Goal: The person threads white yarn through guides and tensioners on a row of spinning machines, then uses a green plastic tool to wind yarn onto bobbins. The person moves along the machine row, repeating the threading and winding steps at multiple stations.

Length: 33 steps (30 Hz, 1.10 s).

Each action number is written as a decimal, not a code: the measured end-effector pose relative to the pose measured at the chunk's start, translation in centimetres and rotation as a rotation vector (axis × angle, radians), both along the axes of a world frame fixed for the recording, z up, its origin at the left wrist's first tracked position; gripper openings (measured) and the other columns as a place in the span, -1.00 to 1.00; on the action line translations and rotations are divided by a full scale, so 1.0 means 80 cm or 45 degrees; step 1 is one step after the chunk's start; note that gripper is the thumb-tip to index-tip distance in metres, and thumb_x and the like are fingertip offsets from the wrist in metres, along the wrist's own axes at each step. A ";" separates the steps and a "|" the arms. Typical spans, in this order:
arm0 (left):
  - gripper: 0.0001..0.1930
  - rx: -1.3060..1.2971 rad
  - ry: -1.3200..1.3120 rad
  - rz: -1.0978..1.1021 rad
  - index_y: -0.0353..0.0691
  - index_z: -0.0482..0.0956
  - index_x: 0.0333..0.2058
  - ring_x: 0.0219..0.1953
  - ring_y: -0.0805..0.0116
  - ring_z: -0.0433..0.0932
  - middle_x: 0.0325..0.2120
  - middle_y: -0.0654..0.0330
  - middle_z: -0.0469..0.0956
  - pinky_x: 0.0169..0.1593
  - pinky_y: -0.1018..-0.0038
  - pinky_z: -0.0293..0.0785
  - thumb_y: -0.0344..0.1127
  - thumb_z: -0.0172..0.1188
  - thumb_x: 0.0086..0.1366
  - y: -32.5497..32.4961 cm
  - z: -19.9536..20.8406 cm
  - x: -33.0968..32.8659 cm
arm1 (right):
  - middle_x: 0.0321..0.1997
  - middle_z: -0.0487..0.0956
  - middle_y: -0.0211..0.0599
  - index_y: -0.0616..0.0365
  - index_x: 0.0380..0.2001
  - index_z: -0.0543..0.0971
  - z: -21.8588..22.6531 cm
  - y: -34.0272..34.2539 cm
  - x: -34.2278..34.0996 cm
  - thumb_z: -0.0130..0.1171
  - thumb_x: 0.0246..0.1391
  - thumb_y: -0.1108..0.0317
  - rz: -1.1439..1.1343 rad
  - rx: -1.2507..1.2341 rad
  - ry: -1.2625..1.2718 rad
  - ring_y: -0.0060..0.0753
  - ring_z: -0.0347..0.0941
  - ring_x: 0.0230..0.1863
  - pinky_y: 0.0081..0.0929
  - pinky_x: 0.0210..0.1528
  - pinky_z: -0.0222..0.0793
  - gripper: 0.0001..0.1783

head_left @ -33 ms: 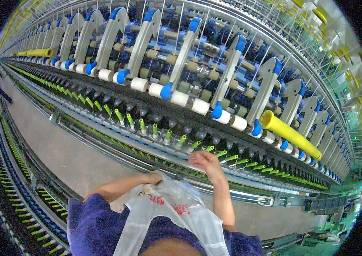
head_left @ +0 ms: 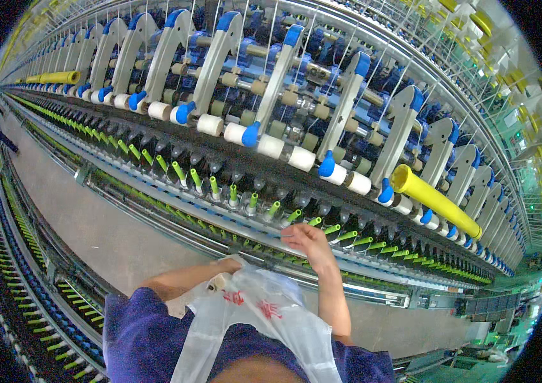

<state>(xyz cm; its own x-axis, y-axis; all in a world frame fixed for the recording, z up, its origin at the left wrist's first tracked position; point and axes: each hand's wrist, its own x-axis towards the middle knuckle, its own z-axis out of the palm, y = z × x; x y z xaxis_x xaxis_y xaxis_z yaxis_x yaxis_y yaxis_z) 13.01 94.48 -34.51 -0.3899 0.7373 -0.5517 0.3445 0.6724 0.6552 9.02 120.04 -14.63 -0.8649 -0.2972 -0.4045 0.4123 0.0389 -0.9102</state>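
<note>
While looking toward five o'clock, find the right hand point(head_left: 310, 244) just short of the green spindles point(head_left: 293, 216), fingers bent, fingertips drawn close together; unable to tell of anything slim pinched between them. Toward seven o'clock, see the left hand point(head_left: 233, 264) at the upper edge of the white plastic apron point(head_left: 264, 293), fingers partly hidden; unable to tell spread from clenched. Below that wrist, also at seven, notice a cream tube point(head_left: 218, 282) against the apron, not clearly gripped.

Beware, at a guess, of knocking a spindle askew or brushing its neighbour, given such tight spacing. Beware also of catching apron plastic on the rail point(head_left: 255, 224), given slack folds so near, and of dropping the cream tube, given no firm hold in sight. Allow for a roll of the yellow tube point(head_left: 437, 201) at three o'clock, given a seemingly loose perch by the white rollers point(head_left: 301, 157).

For direction, take the nearest spindle, at eleven o'clock from the right hand: tip toward one or two, foot toward seven or eight, long axis slanted accordingly. Trace the whole row from ten o'clock down to four. Read the yellow tube's long axis likewise, flared mouth toward ten, far end toward four. Judge the cream tube's dark opening as facing roughly eight.
</note>
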 end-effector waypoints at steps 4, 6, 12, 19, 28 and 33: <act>-0.82 0.014 0.049 -0.264 -0.31 0.57 -0.47 -0.40 0.04 0.56 -0.45 -0.08 0.57 -0.35 0.18 0.45 -0.34 0.09 -0.03 0.011 0.066 -0.021 | -0.17 0.58 -0.29 0.22 -0.22 0.53 -0.011 -0.016 -0.004 0.04 0.17 0.21 0.047 -0.025 0.047 -0.46 0.51 -0.18 -0.52 -0.12 0.38 -0.71; -0.82 -0.044 0.249 -0.160 -0.32 0.57 -0.45 -0.37 0.01 0.55 -0.42 -0.08 0.57 -0.32 0.16 0.45 -0.37 0.10 -0.02 0.014 0.147 -0.047 | -0.22 0.59 -0.31 0.22 -0.24 0.54 -0.014 -0.019 -0.001 0.04 0.18 0.19 0.046 0.012 0.000 -0.48 0.51 -0.21 -0.53 -0.14 0.38 -0.71; -0.69 0.746 1.794 0.614 -0.30 0.48 -0.20 -0.10 0.04 0.39 -0.06 0.01 0.43 -0.03 0.27 0.32 -0.48 0.05 0.01 0.077 0.358 -0.185 | -0.26 0.60 -0.33 0.22 -0.25 0.55 -0.037 -0.012 0.008 0.04 0.18 0.17 -0.011 -0.070 -0.014 -0.48 0.51 -0.23 -0.52 -0.15 0.39 -0.69; -0.74 0.439 1.678 0.668 -0.11 0.58 -0.26 -0.28 0.03 0.42 -0.28 0.19 0.55 -0.19 0.21 0.39 -0.31 0.11 0.02 0.132 0.372 -0.285 | -0.26 0.60 -0.28 0.23 -0.25 0.55 -0.061 0.004 0.025 0.04 0.17 0.20 -0.123 -0.114 -0.006 -0.46 0.52 -0.26 -0.53 -0.20 0.38 -0.71; -0.78 0.397 1.487 0.725 -0.20 0.60 -0.34 -0.28 -0.09 0.46 -0.43 -0.05 0.54 -0.17 0.07 0.41 -0.26 0.06 0.09 0.146 0.372 -0.297 | -0.30 0.60 -0.36 0.18 -0.27 0.55 -0.098 0.014 0.034 0.11 0.13 0.17 -0.172 -0.012 -0.142 -0.52 0.51 -0.25 -0.58 -0.27 0.34 -0.72; -0.76 0.315 1.415 0.762 -0.19 0.62 -0.41 -0.27 -0.05 0.46 -0.47 -0.06 0.52 -0.15 0.09 0.42 -0.19 0.07 0.08 0.140 0.373 -0.292 | -0.30 0.60 -0.35 0.17 -0.30 0.53 -0.189 0.024 0.027 0.11 0.11 0.19 -0.195 -0.104 -0.316 -0.49 0.52 -0.29 -0.54 -0.25 0.38 -0.74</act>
<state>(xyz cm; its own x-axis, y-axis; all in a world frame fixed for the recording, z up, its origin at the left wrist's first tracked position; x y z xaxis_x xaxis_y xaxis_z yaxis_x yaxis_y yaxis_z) -10.32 105.67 -4.68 -0.8541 0.3242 0.4067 0.4712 0.8133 0.3412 11.20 121.92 -29.74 -0.7798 -0.2111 -0.5893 0.6181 -0.1104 -0.7783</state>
